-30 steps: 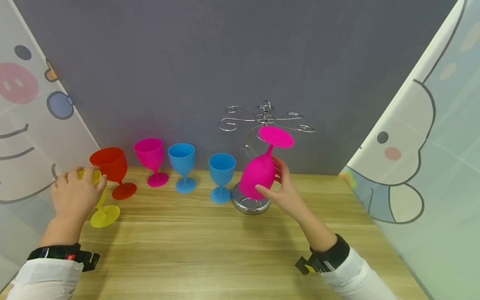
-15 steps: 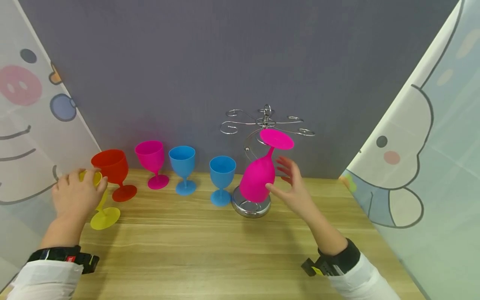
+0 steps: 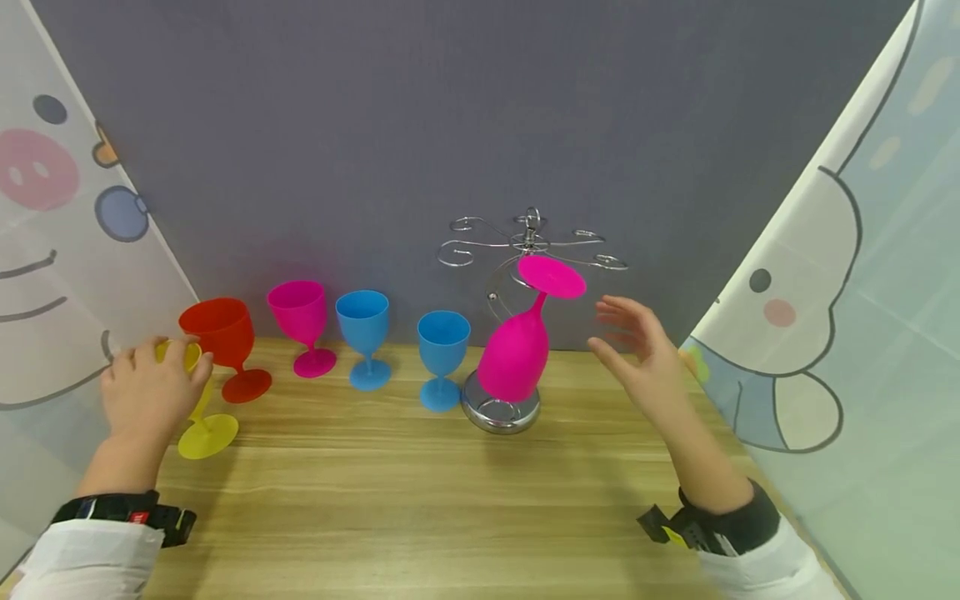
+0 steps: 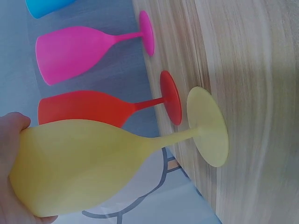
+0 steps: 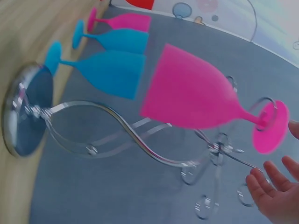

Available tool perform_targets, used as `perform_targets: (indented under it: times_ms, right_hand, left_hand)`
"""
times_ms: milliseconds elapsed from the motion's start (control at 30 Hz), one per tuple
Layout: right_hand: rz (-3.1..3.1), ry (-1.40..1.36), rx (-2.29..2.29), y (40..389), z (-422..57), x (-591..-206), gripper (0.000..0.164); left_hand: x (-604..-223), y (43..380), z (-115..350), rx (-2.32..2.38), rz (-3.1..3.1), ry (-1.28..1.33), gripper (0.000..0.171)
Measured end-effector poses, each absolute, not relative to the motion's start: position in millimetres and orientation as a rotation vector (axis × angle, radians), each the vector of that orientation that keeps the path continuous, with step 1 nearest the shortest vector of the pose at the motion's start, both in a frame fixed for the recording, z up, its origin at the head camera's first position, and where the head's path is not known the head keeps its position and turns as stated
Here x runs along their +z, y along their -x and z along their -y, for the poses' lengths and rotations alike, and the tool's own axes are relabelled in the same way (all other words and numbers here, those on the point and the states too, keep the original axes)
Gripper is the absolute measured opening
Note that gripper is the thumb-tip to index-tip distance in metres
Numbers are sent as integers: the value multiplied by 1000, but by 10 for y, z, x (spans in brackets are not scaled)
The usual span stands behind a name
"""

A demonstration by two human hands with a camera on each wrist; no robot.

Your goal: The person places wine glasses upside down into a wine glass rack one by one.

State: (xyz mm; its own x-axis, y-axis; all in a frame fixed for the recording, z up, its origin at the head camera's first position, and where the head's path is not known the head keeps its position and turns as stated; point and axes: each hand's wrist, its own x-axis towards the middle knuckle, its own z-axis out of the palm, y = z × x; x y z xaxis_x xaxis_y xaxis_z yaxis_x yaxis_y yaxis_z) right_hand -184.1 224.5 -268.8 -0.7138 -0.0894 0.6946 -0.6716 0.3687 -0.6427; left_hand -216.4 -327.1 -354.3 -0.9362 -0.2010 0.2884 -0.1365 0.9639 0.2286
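Observation:
A pink goblet [image 3: 514,354] hangs upside down from a chrome glass rack [image 3: 501,414]. In the right wrist view, a wire loop of the rack passes around its stem just below the foot. My right hand [image 3: 648,367] is apart from it on the right, fingers spread and holding nothing. At the far left my left hand [image 3: 153,387] grips a yellow goblet [image 3: 208,435] around the rim. That goblet's foot is on the table, and the hand covers most of its bowl in the head view; the left wrist view shows the bowl [image 4: 79,165].
Upright behind the yellow goblet stands a red goblet [image 3: 221,329]. A second pink goblet [image 3: 300,312] and two blue goblets [image 3: 363,321] line up towards the rack. Grey and cartoon-printed panels [image 3: 795,333] bound the wooden table [image 3: 420,517].
My right hand has let go of the hanging pink goblet and moved away to the right. The goblet stays on the rack. My left hand keeps its grip on the yellow goblet.

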Motion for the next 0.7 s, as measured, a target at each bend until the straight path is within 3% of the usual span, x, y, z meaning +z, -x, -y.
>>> perform_targets:
  times_ms: [267, 700]
  right_hand:
    - [1922, -804, 1278, 1855, -2366, -2239, 45]
    - [2377, -777, 855, 2208, -2444, -1402, 43]
  left_hand:
    - [-3516, 2163, 3247, -298, 2806, -253, 55]
    - [-3518, 2180, 3261, -293, 2826, -258, 56]
